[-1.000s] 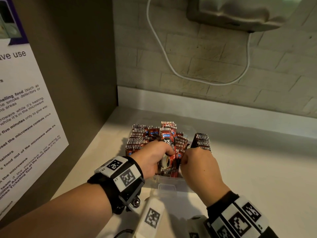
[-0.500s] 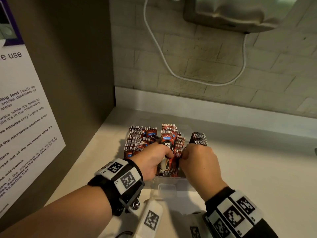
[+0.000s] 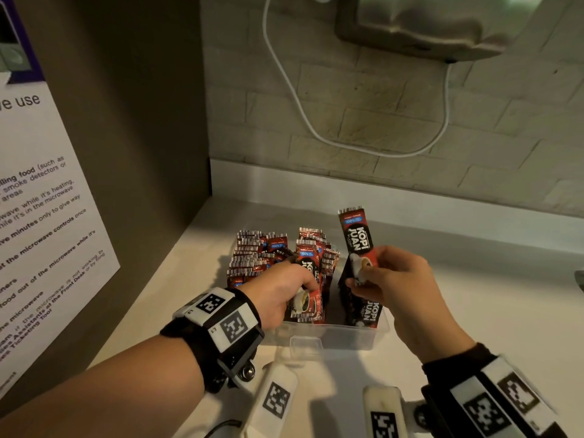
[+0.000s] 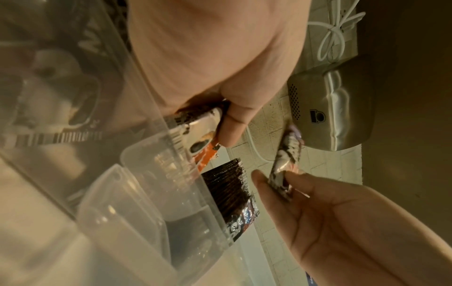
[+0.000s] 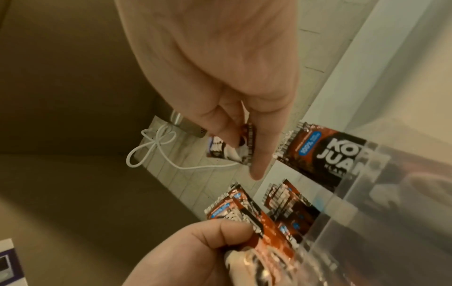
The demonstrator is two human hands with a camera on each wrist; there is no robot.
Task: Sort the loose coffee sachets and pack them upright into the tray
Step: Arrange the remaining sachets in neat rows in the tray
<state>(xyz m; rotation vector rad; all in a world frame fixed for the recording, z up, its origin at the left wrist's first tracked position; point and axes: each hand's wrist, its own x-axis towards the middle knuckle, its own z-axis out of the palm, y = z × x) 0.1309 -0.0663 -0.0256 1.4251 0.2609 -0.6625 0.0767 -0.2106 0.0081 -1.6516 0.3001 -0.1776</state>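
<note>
A clear plastic tray on the pale counter holds several red-and-black coffee sachets standing upright. My left hand reaches into the tray's left half and grips a bundle of upright sachets, thumb on the front one. My right hand pinches the lower end of a single sachet and holds it upright above the tray's right side; the pinched sachet shows between thumb and forefinger. Below it a dark stack of sachets leans in the tray's right half.
A brown side panel with a white notice closes the left. A brick wall with a white upstand is behind, carrying a metal wall unit and a looping white cable. Bare counter lies to the right.
My right hand has drawn one sachet up out of the tray and moved right, away from the left hand. The left hand keeps its grip on the bundle.
</note>
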